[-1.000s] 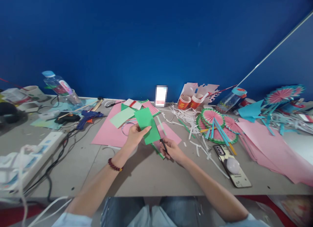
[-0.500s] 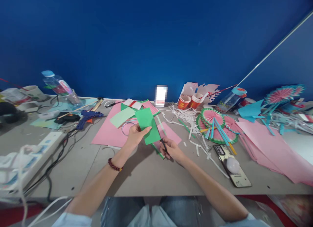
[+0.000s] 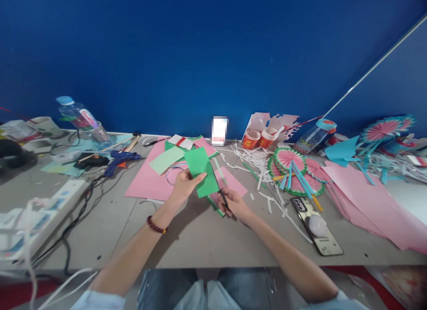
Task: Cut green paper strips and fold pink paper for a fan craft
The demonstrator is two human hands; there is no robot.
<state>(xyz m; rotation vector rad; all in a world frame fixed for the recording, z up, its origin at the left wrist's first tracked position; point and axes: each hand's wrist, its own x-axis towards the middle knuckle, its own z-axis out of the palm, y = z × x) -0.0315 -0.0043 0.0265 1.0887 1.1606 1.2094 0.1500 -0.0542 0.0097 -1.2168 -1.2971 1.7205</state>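
A green sheet of paper (image 3: 204,176) is held up over the table, gripped at its left edge by my left hand (image 3: 187,183), thumb on top. My right hand (image 3: 234,203) is closed around a pair of scissors (image 3: 223,199), whose blades lie at the paper's lower right edge. Beneath and beyond my hands are pink sheets (image 3: 150,181) and a pale green sheet (image 3: 167,160). Under the scissors a narrow green strip (image 3: 216,207) slants across the table. How far the blades are apart is hard to see.
Pink-and-green paper fans (image 3: 291,162), white paper strips (image 3: 256,156) and red paper cups (image 3: 251,139) sit to the right. Nearer lies a phone (image 3: 327,243) with a round white object on it. A glue gun (image 3: 120,161), bottle (image 3: 82,116) and power strip (image 3: 63,203) are left.
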